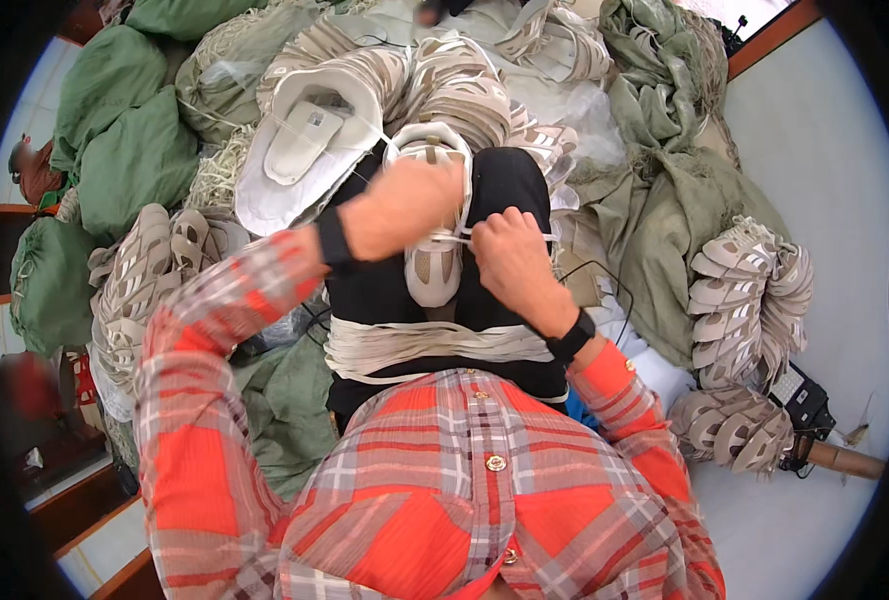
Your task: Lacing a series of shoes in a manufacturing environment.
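A beige and white shoe upper (433,272) rests between my black-trousered knees, its toe toward me. My right hand (513,262) is closed at its right side, pinching a white shoelace (452,238) that runs across the upper. My left hand (405,208) is over the upper's left side, smeared by motion, so its fingers and anything in them cannot be made out. Across my lap lies a bundle of loose white laces (435,348).
Stacks of similar shoe uppers (455,90) lie beyond my knees, with another stack (750,295) at right. A large white padded piece (305,150) is at the far left of my knees. Green sacks (130,140) are heaped left; an olive sack (665,230) lies right.
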Tool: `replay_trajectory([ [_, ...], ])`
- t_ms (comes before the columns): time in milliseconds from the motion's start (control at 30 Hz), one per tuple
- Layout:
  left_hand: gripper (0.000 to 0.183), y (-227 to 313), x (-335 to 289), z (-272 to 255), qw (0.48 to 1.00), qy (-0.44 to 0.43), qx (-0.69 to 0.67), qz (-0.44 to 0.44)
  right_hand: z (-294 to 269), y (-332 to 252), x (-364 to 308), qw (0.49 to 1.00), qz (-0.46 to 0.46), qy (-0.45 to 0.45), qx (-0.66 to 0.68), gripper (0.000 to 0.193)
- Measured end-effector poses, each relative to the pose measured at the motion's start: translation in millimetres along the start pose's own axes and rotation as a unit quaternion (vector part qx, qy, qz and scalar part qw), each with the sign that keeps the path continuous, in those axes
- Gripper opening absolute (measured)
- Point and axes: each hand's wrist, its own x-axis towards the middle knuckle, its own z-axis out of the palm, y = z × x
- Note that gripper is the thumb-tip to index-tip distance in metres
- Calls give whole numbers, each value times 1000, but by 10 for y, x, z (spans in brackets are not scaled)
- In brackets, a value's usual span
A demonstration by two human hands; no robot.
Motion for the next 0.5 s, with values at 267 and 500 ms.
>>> replay_trajectory([
  [267, 17, -446, -948, 84, 236, -1, -962, -140, -152, 343, 198, 993, 32, -117, 10, 6],
  [500, 12, -516, -1179, 351, 81, 135, -983, -99, 14, 121, -15, 968, 4, -147, 206, 7],
])
